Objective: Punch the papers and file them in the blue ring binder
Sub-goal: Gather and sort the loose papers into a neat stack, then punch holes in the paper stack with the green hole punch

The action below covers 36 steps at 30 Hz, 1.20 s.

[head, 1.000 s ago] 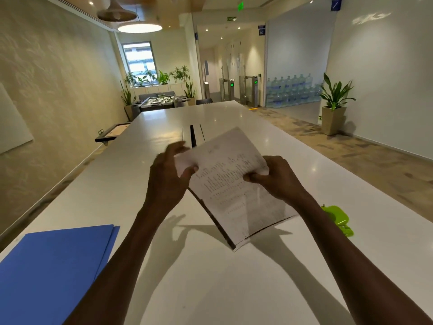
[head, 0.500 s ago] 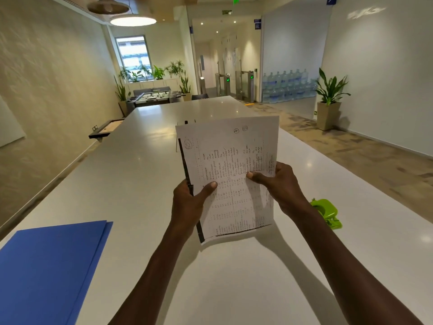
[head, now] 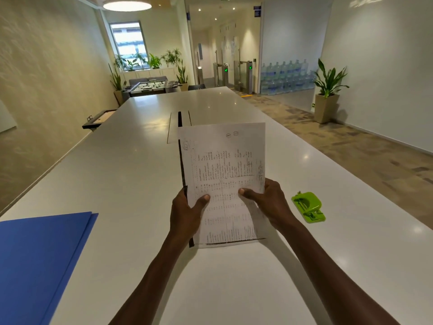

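I hold a thin stack of printed papers (head: 222,165) upright above the white table (head: 131,174). My left hand (head: 186,214) grips the stack's lower left edge, thumb on the front sheet. At the lower right edge my right hand (head: 269,205) pinches the same stack, thumb in front. The bottom edge of the papers sits close to the tabletop; whether it touches is unclear. A green hole punch (head: 308,207) lies on the table just right of my right wrist. The blue binder (head: 37,261) lies closed and flat at the near left corner.
A cable slot (head: 180,120) with a dark gap runs along the table's middle behind the papers. Beyond the table's right edge are carpeted floor, a potted plant (head: 328,90) and stacked water bottles. A foosball table stands past the far end.
The papers went from tilted and bent between my hands to upright and squared. My left hand slid from the top corner down to the lower left edge.
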Available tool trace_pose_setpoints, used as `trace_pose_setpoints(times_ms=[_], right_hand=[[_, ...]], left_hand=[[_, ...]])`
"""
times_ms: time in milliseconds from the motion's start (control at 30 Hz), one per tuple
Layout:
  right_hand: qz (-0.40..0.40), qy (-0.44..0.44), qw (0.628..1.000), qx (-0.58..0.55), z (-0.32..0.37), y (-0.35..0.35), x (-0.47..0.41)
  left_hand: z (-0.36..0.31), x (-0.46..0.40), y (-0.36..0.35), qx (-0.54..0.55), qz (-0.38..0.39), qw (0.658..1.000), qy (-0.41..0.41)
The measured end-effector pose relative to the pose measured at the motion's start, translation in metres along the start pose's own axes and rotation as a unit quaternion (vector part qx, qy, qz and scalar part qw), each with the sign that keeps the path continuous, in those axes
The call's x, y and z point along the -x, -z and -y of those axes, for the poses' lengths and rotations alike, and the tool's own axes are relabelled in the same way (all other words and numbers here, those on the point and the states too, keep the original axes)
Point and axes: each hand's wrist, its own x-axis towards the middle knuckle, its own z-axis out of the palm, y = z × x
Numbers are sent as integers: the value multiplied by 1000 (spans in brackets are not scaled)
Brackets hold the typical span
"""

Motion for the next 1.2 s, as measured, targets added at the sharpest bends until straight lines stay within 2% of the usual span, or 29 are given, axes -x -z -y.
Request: trace_pose_setpoints(times_ms=[133, 300, 433, 600, 767, 1000, 1200], right_hand=[[-2, 29, 999, 41, 3, 8, -9], [-33, 16, 997, 66, 5, 24, -27], [-56, -20, 994, 93, -3, 36, -35], [-33, -73, 985, 153, -17, 51, -43], [-4, -123, 975, 184, -29, 59, -46], [0, -139, 959, 248, -36, 68, -51], [-38, -53, 936, 347, -27, 104, -57]], left_hand=[[-5, -6, -12, -9, -8, 1000, 25], [-9, -14, -28, 44, 15, 993, 109], [-11, -18, -39, 54, 40, 982, 178], [-8, -19, -39, 44, 75, 964, 250], [2, -15, -39, 110, 102, 949, 277], [17, -9, -46, 112, 76, 946, 294], [22, -5, -50, 93, 82, 948, 294]])
